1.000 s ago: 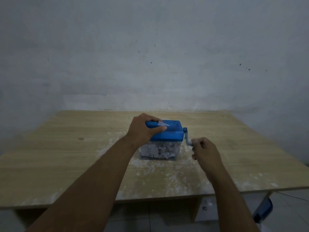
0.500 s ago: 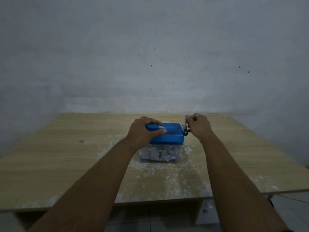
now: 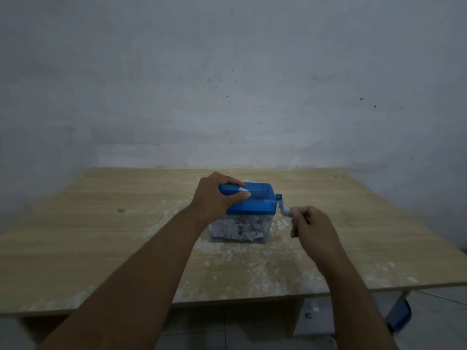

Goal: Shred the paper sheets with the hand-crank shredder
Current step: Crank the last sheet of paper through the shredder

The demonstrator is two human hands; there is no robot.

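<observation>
Cranking step: the left hand (image 3: pixel 214 198) gripped the blue lid of the shredder (image 3: pixel 249 203) at mid-surface (image 3: pixel 88 236), the right hand (image 3: pixel 312 227) grasped the crank handle (image 3: pixel 285 210), a paper corner (image 3: pixel 243 189) protruded, so further steady turns appeared necessary.

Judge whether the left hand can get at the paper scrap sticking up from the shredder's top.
Probably yes. The left hand grips the blue shredder top, and the paper scrap pokes up right beside its thumb tip, uncovered. The right hand is off at the crank handle, out of the way.
</observation>
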